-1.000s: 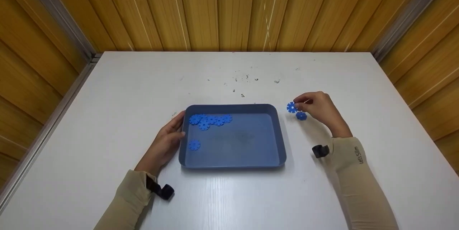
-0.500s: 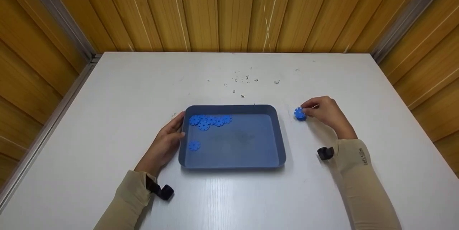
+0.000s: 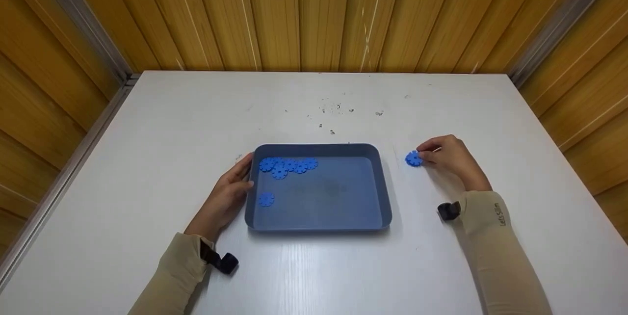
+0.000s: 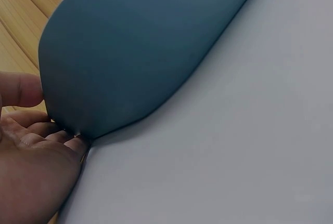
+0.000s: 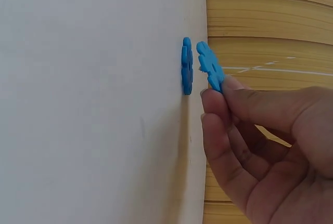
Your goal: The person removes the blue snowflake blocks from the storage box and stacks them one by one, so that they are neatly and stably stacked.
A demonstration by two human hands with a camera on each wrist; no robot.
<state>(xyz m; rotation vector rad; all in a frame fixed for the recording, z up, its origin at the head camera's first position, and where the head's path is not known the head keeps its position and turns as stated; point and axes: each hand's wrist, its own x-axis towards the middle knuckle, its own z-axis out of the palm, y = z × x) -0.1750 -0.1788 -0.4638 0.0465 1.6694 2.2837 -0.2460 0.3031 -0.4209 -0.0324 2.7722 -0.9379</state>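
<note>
My right hand (image 3: 449, 158) pinches a blue notched building disc (image 5: 210, 64) between thumb and fingertips, right of the tray. Close beneath it, more of the same blue (image 5: 187, 68) lies on the table, mostly covered by the held disc in the head view. At the left, my left hand (image 3: 231, 196) holds the end wall of a blue-grey rectangular tray (image 3: 319, 229), thumb at the rim and fingers along the outside. Several blue discs (image 3: 279, 171) lie overlapping in the tray's far left corner. One single disc (image 3: 266, 199) sits nearer the front, by the left wall.
The white table (image 3: 314, 275) carries dark scuff marks (image 3: 338, 107) beyond the tray. Wood-patterned panels (image 3: 319, 15) stand along the back and both sides. Black camera mounts (image 3: 449, 211) are strapped to both sleeved wrists.
My right hand has moved right and toward me, bringing the pinched disc over the blue piece on the table. The left hand and the tray have stayed put.
</note>
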